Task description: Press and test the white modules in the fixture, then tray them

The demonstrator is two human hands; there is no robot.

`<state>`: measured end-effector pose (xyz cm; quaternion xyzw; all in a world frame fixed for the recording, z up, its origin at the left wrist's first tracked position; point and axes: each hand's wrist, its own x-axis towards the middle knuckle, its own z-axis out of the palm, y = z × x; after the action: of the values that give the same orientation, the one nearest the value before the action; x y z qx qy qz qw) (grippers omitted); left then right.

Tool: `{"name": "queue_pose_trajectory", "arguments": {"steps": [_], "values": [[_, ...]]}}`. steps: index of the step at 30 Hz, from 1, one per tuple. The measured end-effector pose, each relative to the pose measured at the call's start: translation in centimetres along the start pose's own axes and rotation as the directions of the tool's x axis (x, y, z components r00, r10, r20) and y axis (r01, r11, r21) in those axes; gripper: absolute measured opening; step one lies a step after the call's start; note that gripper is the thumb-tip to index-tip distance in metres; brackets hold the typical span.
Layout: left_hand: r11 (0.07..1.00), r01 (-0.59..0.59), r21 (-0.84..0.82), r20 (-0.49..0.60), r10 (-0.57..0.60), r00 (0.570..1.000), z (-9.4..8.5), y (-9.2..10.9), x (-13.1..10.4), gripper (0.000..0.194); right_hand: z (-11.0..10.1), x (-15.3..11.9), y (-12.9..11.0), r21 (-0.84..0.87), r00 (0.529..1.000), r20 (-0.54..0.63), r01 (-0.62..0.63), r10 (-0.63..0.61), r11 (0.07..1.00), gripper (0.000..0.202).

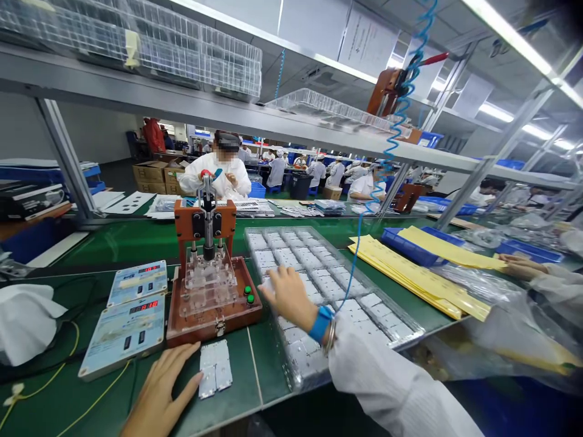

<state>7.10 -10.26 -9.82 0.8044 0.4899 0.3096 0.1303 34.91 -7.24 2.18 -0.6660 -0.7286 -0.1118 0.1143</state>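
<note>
While the L hand (166,388) is rested on the green bench (268,367), w/ fingers loosely spread & nothing seen gripped, its thumb is placed by the edge of the small white plates (215,364). These are laid flat in front of the press fixture (204,321). The R hand (291,297) is held over the L side of the clear tray (296,383), fingers part open; whether a piece is pinched under them can't be told.

The plates are judged light, thin & fairly stiff, prob. a bit slippery on the faces and easily scratched or bent at the corners (material is only guessed at). They'd best be taken by 2 opposite edges, btwn thumb & fingertips, w/ the faces left alone; since they're laid flat, 1 edge might have to be tipped up first. The tray, prob. thin plastic, would be best supported under both long sides, as sagging could be caused by its filled pockets.

Both forearms are cut off or covered: the L by the frame's bottom edge, the R by a blue band (321,323) & white sleeve (378,370). The plates' exact count & tiny marks can't be made out, and the fixture's inner parts are confused by clear plastic.
</note>
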Motion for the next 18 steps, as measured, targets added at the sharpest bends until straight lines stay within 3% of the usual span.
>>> {"name": "queue_pose_trajectory", "arguments": {"steps": [3, 6, 9, 15, 18], "values": [[1.0, 0.016, 0.005, 0.019, -0.016, 1.0, -0.5, 0.7, 0.0, 0.038, 0.8, 2.0, 2.2, -0.051, 0.98, 0.076, -0.181, 0.185, 0.982, 0.044], [1.0, 0.027, 0.004, 0.029, -0.027, 0.999, -0.8, 1.2, 0.1, 0.037, 1.6, 3.6, 3.3, -0.027, 0.967, 0.131, -0.218, 0.22, 0.976, 0.05], [1.0, 0.015, -0.009, 0.034, -0.014, 0.999, -1.0, 1.4, 0.2, 0.036, 2.0, 4.7, 4.2, 0.038, 0.957, 0.219, -0.206, 0.193, 0.978, 0.053], [1.0, -0.005, -0.023, 0.031, 0.006, 1.0, -1.3, 1.7, 0.3, 0.035, 2.5, 5.9, 6.0, 0.176, 0.929, 0.37, -0.087, 0.016, 0.98, 0.05], [1.0, -0.001, -0.023, 0.03, 0.002, 1.0, -1.3, 1.8, 0.3, 0.035, 2.7, 5.7, 5.8, 0.154, 0.932, 0.363, -0.084, 0.023, 0.985, 0.05]]}}
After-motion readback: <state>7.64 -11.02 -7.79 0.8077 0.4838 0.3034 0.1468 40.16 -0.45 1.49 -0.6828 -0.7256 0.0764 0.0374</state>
